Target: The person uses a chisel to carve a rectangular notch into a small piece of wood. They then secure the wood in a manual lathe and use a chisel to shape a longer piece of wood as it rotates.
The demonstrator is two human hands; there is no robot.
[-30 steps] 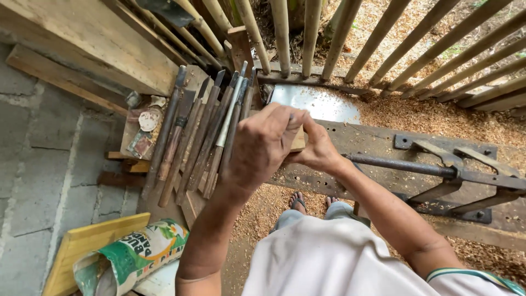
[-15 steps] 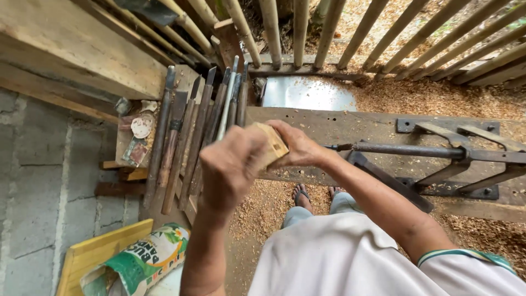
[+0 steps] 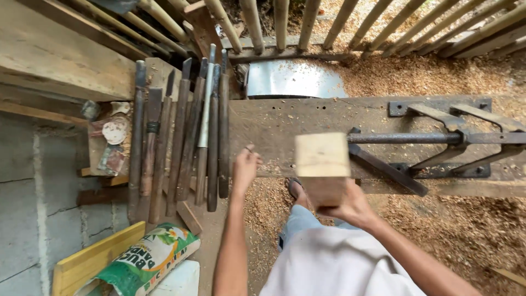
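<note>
1. The right hand (image 3: 345, 205) grips a square wooden block (image 3: 322, 164) from beneath, held above the worktop (image 3: 285, 123).
2. The block looks stiff, fairly light, rough-sawn; its flat sides suit holding.
3. The left hand (image 3: 245, 170), fingers loosely open, rests beside the chisels (image 3: 186, 137).

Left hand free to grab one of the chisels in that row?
Probably yes: the left hand is empty, right beside the row of chisels, nothing between. The right hand holds the wood block.
</note>
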